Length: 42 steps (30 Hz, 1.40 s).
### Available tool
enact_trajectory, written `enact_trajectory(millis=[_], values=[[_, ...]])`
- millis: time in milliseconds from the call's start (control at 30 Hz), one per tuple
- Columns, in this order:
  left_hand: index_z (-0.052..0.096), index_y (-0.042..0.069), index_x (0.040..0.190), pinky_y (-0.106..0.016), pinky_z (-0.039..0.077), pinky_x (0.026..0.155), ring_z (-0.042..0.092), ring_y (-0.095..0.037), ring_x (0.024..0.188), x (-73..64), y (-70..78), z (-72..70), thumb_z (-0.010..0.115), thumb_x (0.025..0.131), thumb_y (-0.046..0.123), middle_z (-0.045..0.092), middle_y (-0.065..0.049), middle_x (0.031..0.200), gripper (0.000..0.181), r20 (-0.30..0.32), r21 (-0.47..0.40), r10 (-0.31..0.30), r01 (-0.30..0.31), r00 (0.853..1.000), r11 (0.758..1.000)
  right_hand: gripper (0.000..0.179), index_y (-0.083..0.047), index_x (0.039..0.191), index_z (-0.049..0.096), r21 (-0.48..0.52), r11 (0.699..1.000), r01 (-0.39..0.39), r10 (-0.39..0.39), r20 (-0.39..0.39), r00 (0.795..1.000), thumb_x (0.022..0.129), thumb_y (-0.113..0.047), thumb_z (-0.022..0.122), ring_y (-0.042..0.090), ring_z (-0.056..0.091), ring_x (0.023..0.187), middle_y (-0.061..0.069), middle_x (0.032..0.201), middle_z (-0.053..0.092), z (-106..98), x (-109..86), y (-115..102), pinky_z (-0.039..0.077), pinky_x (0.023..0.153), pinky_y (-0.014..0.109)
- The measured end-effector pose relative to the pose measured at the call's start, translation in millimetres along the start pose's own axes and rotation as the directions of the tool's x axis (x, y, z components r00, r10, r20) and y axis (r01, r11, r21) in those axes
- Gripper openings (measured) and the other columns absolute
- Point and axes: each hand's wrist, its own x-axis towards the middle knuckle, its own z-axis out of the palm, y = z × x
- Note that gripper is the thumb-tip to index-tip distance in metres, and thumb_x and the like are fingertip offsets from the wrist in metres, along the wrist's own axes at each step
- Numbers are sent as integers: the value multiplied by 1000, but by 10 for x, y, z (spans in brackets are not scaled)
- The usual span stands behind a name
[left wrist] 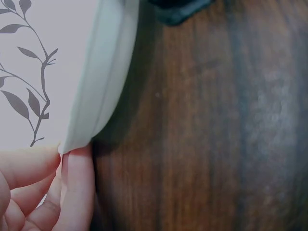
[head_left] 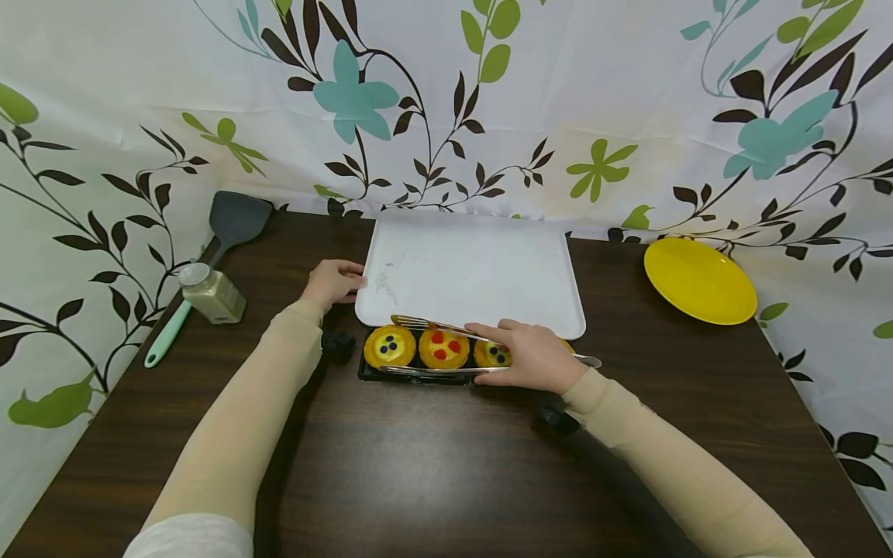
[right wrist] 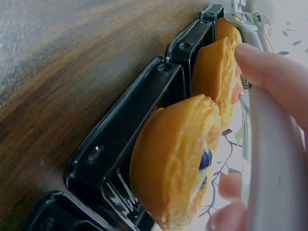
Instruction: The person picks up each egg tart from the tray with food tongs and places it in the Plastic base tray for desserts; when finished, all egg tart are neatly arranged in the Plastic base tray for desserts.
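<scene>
My left hand [head_left: 333, 280] pinches the left edge of a white tray [head_left: 474, 271], thumb on top and a finger beneath, as the left wrist view shows. Metal tongs [head_left: 446, 371] are gripped in my right hand [head_left: 533, 356], their arms spread over fruit tarts in a black plastic tray [right wrist: 118, 115]. A blueberry-topped tart [head_left: 389, 356] is at the left, a red-topped tart [head_left: 441, 358] in the middle, and another tart [head_left: 488, 355] is partly covered by my right hand. In the right wrist view a tart [right wrist: 168, 149] stands above the black tray's rim.
At left lie a spatula [head_left: 240, 219] with a mint handle and a jar [head_left: 215, 294] with a pale lid. A yellow plate [head_left: 700, 280] is at the far right. Patterned cloth [head_left: 432, 101] hangs behind the dark wooden table [head_left: 432, 465].
</scene>
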Motion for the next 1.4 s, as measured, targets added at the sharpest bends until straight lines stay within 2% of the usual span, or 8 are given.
enact_trajectory(millis=[433, 600, 833, 967, 1200, 1400], values=[[47, -2, 136, -39, 52, 92, 56, -33, 111, -42, 31, -5, 55, 96, 6, 53, -24, 126, 42, -1, 1, -4, 4, 1000, 1000, 76, -28, 140, 49, 62, 997, -49, 52, -48, 998, 74, -55, 75, 9, 42, 59, 1, 84, 59, -107, -82, -20, 37, 48, 21], [46, -2, 137, -39, 52, 93, 55, -33, 112, -36, 25, -7, 54, 96, 7, 53, -24, 127, 43, 6, 3, -9, 9, 1000, 1000, 77, -28, 140, 49, 103, 990, -95, 102, -66, 993, 73, -57, 74, 9, 46, 64, 1, 85, 59, -125, -142, 1, 41, 51, 21], [46, -2, 138, -39, 52, 93, 55, -34, 112, -30, 23, -6, 53, 97, 8, 52, -24, 128, 43, 10, 7, -2, 2, 1000, 1000, 78, -27, 141, 47, 130, 979, -160, 173, -99, 980, 74, -58, 73, 10, 40, 59, 1, 76, 55, -152, -254, 101, 34, 47, 24], [46, -2, 137, -39, 52, 92, 55, -34, 112, -32, 16, -5, 54, 97, 8, 52, -25, 127, 42, 5, 9, -1, 1, 1000, 1000, 79, -26, 142, 46, 181, 962, -206, 227, -101, 969, 74, -55, 74, 11, 41, 61, 2, 75, 54, -199, -326, 143, 36, 48, 25], [46, -3, 137, -39, 52, 93, 56, -34, 112, -34, 9, 2, 54, 96, 7, 53, -25, 128, 42, 2, 9, -2, 2, 1000, 1000, 82, -24, 144, 44, 247, 926, -284, 318, -109, 942, 74, -56, 74, 17, 49, 73, 4, 89, 63, -216, -451, 235, 44, 61, 29], [46, -3, 137, -40, 52, 93, 56, -34, 112, -46, 22, 4, 54, 96, 7, 53, -25, 128, 43, 1, 6, -4, 4, 1000, 1000, 81, -19, 144, 43, 254, 921, -294, 337, -144, 931, 77, -50, 74, 20, 48, 75, 8, 88, 60, -200, -567, 350, 40, 62, 31]])
